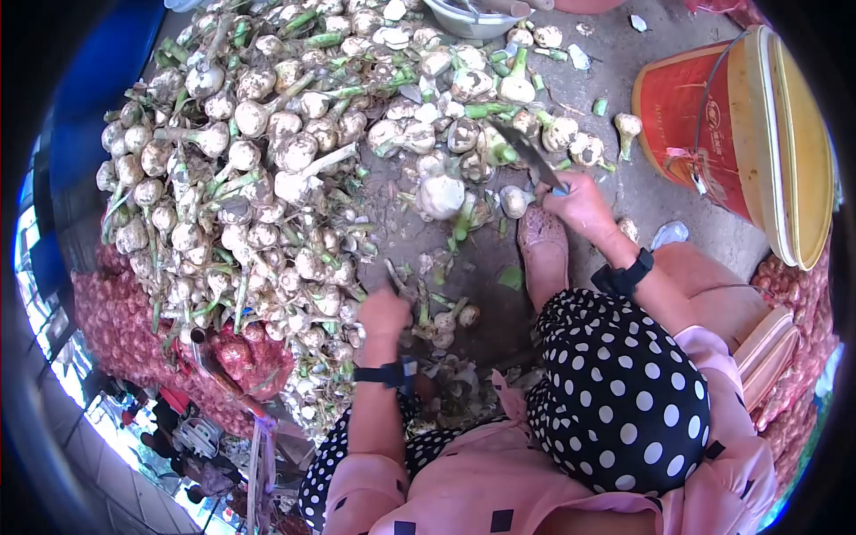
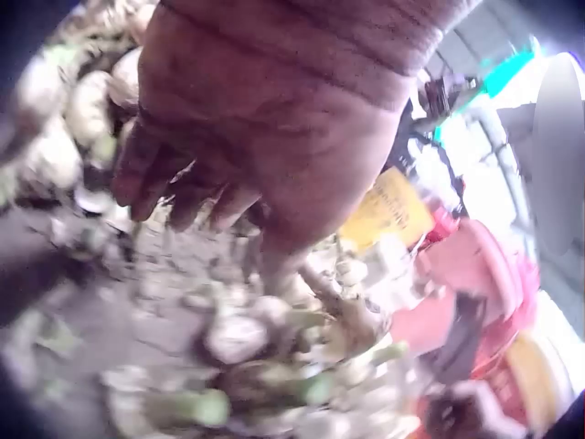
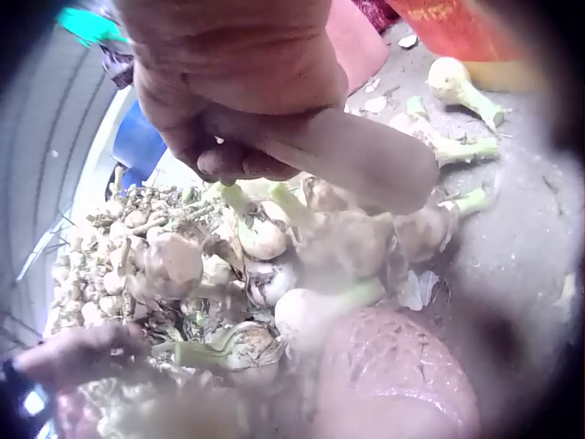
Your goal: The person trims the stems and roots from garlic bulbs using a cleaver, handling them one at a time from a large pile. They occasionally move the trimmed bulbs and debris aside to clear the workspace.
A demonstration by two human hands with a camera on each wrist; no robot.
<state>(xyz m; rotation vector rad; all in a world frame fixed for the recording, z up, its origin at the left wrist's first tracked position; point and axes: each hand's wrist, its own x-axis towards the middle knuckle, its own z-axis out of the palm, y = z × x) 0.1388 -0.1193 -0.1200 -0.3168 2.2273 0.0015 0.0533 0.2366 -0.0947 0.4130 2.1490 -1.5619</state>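
Note:
In the head view my right hand (image 1: pixel 584 209) grips a knife (image 1: pixel 526 152), its dark blade angled up and left over garlic bulbs. The rounded pale handle (image 3: pixel 375 165) sticks out of the curled fingers in the right wrist view. My left hand (image 1: pixel 383 314) reaches down at the edge of the garlic pile (image 1: pixel 259 178), beside a thin stalk (image 1: pixel 397 276). Its fingers hang apart in the blurred left wrist view, the thumb close to a garlic stem (image 2: pixel 329 297). Trimmed-looking bulbs, among them a large white garlic bulb (image 1: pixel 440 196), lie between the hands.
A red and yellow bucket (image 1: pixel 687 116) lies at the upper right. A white basin (image 1: pixel 477 22) stands at the top. Red mesh sacks (image 1: pixel 134 312) border the pile at left. A pink shoe (image 1: pixel 543 241) rests beside the right hand. Cut stem pieces (image 1: pixel 510 277) litter the floor.

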